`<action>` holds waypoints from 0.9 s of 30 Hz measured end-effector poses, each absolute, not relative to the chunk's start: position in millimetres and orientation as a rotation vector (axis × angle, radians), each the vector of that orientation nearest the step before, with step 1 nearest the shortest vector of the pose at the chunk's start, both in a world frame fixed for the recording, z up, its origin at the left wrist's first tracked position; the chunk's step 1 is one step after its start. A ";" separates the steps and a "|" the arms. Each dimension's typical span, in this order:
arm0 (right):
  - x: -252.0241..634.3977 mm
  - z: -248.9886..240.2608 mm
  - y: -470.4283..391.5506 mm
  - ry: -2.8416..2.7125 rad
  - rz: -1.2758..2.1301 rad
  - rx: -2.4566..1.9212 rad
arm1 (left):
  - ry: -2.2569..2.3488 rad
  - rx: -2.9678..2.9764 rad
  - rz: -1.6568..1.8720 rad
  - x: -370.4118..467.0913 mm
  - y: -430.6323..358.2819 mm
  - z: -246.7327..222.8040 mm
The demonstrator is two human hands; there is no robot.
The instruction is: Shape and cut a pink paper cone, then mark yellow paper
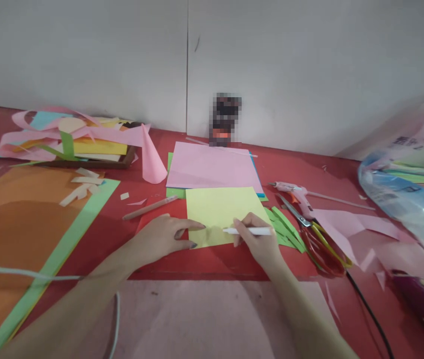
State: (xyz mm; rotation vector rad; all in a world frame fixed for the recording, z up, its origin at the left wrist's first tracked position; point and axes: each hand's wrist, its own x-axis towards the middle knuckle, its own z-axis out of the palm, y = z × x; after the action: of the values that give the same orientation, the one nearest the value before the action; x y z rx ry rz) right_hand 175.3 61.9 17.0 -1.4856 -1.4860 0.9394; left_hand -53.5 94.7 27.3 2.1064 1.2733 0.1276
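Observation:
A yellow sheet of paper (222, 207) lies flat in front of me on the red table. My left hand (167, 234) rests on its left edge, fingers apart, holding nothing. My right hand (258, 237) grips a white pen (260, 231), whose tip points left, at or just over the middle of the sheet. Behind the yellow sheet is a stack with a pink sheet (213, 167) on top. Green paper strips (286, 229) lie just right of my right hand.
Scissors (305, 220) and a pink glue gun (296, 194) lie on the right, near a purple object (421, 299). A pink paper cone (153, 159) stands back left, beside a tray of paper scraps (99, 147). Orange sheets (28, 209) cover the left.

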 end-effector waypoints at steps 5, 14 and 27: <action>174.2 14.2 61.4 -1.530 0.932 -1.501 | 1.303 2.107 0.102 -53.0 94.7 28.7; 174.5 11.0 61.3 -1.404 0.834 -1.489 | 1.274 2.117 0.129 -53.0 94.4 29.3; 177.9 10.3 58.7 -1.296 0.852 -1.464 | 1.273 2.106 0.116 -53.6 93.8 30.8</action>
State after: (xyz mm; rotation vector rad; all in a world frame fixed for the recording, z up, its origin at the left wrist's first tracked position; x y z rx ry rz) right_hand 177.9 58.7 10.3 -1.4643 -1.2958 0.8515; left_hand -53.6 93.8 30.8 2.1065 1.2728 0.1159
